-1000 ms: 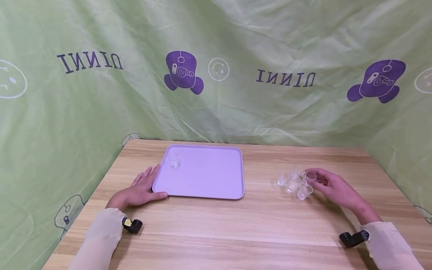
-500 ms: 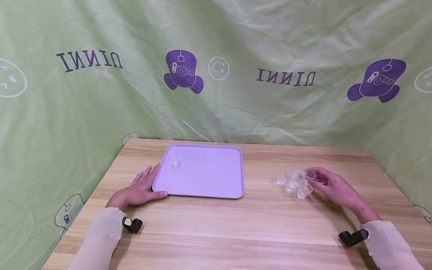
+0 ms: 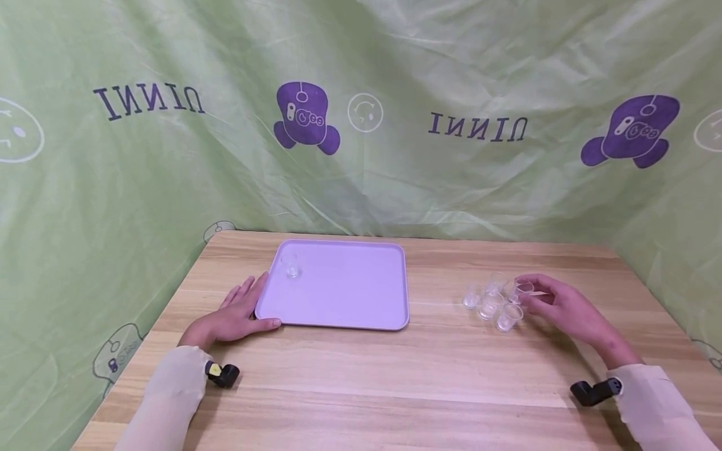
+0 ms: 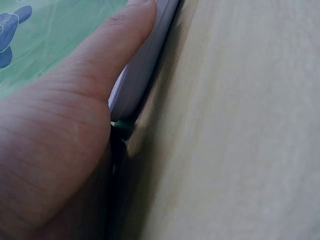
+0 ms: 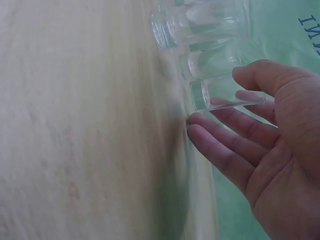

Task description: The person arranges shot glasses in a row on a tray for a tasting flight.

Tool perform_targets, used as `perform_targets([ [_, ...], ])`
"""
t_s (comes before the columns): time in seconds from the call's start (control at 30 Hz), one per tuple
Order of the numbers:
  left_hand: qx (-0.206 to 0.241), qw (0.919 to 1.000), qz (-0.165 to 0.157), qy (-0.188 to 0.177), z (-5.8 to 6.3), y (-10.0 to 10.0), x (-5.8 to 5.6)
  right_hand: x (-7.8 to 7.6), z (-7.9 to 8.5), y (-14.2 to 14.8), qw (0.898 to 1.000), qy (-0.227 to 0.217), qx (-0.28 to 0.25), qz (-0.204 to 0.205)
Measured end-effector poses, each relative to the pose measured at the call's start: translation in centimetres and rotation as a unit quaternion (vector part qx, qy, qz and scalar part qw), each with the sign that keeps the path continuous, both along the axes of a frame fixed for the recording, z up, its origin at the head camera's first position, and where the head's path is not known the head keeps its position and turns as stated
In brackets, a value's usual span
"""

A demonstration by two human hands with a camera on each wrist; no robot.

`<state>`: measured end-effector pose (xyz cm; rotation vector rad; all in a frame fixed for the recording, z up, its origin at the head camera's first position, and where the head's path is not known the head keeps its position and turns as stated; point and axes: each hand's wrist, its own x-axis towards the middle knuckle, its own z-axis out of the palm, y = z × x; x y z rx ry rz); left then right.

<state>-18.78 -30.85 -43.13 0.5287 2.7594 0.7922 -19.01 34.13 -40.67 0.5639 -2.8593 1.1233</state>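
Note:
In the head view my left hand [image 3: 237, 316] rests at the near left corner of a lilac tray [image 3: 344, 316], fingers stretched along its left side and thumb on the front rim. The left wrist view shows that thumb [image 4: 125, 37] against the tray's edge [image 4: 142, 75]. One clear shot glass [image 3: 292, 270] stands upright at the tray's back left. At the right, my right hand [image 3: 561, 310] pinches a shot glass [image 5: 225, 95] between thumb and fingers, beside a cluster of several similar shot glasses [image 3: 491, 305]. Its base shows close to the table in the right wrist view.
The wooden table [image 3: 372, 388] extends between tray and glasses and in front of both. A green printed cloth [image 3: 395, 181] hangs behind the table and along its sides. Neighbouring glasses [image 5: 205, 22] stand tight against the pinched one.
My right hand has shifted slightly right and away from me, with the pinched glass's rim moving along. The left hand, the tray and the other glasses stay in place.

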Motion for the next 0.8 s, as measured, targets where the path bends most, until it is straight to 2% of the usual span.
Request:
perform_targets([
  [0.17, 0.001, 1.0, 0.002, -0.004, 0.0, 0.0, -0.1, 0.0, 0.4, 0.2, 1.0, -0.004, -0.004, 0.002],
  [0.33, 0.003, 1.0, 0.002, -0.004, 0.0, 0.0, 0.0, -0.2, 0.8, 0.2, 1.0, 0.011, -0.018, 0.005],
  [0.8, 0.006, 1.0, 0.003, -0.002, 0.1, 0.1, 0.0, -0.7, 2.4, -0.6, 0.997, 0.058, -0.024, -0.056],
])
